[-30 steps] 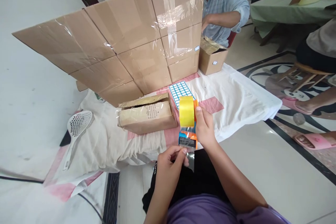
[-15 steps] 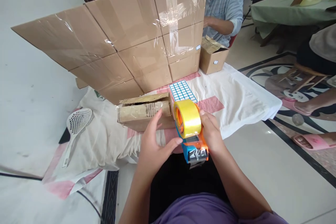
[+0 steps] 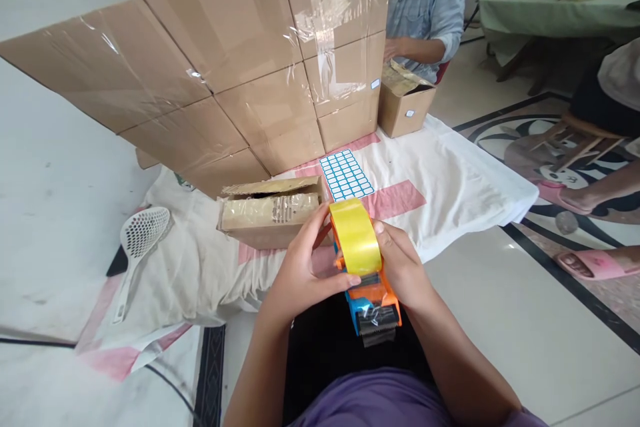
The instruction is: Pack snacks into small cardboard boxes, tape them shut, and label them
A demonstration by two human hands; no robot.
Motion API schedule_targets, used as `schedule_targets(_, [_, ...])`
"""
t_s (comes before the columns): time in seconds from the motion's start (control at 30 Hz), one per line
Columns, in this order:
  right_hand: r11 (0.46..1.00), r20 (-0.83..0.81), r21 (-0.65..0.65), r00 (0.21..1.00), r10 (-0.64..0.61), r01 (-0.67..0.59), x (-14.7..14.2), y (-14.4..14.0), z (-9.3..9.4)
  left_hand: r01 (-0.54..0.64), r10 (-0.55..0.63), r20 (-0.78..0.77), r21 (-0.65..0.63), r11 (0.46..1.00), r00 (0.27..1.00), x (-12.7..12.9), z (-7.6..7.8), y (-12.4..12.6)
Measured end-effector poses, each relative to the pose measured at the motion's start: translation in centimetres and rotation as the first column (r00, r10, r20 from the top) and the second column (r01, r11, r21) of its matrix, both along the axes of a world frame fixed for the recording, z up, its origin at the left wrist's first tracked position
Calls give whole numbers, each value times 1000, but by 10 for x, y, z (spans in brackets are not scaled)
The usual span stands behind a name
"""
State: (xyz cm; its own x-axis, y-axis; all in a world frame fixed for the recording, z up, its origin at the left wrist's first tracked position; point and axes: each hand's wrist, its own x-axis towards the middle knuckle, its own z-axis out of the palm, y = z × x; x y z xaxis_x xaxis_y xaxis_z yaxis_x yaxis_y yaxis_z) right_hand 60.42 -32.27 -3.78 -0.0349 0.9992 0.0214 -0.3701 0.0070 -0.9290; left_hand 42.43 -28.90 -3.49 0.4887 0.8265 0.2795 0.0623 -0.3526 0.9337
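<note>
In front of my body is a blue and orange tape dispenser (image 3: 374, 305) carrying a wide roll of yellow tape (image 3: 356, 237). My right hand (image 3: 403, 260) grips its right side, thumb up near the roll. On the opposite side, my left hand (image 3: 305, 263) curves around the dispenser, with its thumb pressed by the roll's lower edge and its fingers at the far left. A short end of clear tape hangs off the dispenser's near end. Just beyond my left hand lies a worn cardboard box (image 3: 270, 217) with its top flap slightly raised. A blue-and-white label sheet (image 3: 347, 175) rests on the cloth behind the roll.
A tall taped cardboard panel (image 3: 240, 60) stands across the cloth-covered table (image 3: 465, 173). A smaller labelled carton (image 3: 406, 110) sits to its right, near a seated person in a light blue shirt (image 3: 440, 7). A white slotted skimmer (image 3: 143, 233) lies at left.
My left hand has moved right and closed onto the dispenser, its thumb now at the roll. The dispenser has tilted and come slightly nearer to me.
</note>
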Motion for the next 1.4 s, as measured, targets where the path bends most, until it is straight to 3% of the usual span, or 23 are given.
schedule_targets(0.27, [989, -85, 36, 985, 147, -145, 3, 1, -4, -38, 38, -32, -7, 999, 999, 9, 1, -4])
schedule_targets(0.47, [982, 3, 88, 986, 166, -166, 9, 1, 3, -106, 106, -40, -7, 994, 994, 13, -3, -10])
schedule_targets(0.6, [994, 22, 105, 1000, 3, -5, 10, 6, -1, -270, 270, -31, -23, 962, 962, 9, -10, -28])
schedule_targets(0.7, [971, 10, 140, 980, -198, 195, 12, 15, -5, -404, 399, -63, -189, 895, 915, 10, -23, -51])
schedule_targets(0.83, [960, -54, 104, 965, -257, 261, 13, 24, -8, -278, 229, -161, -434, 857, 960, 22, -39, -72])
schedule_targets(0.9, [961, -53, 81, 964, -260, 263, 13, 27, -10, -237, 175, -179, -424, 874, 968, 27, -42, -75])
schedule_targets(1.0, [953, -48, 50, 954, -297, 299, 13, 32, -13, -289, 214, -245, -330, 899, 946, 29, -41, -75])
schedule_targets(1.13, [936, 4, 45, 937, -349, 348, 15, 39, -19, -374, 293, -293, -278, 884, 910, 26, -41, -75])
schedule_targets(1.4, [915, 78, -6, 912, -403, 404, 10, 44, -24, -383, 301, -292, -285, 879, 908, 23, -52, -83])
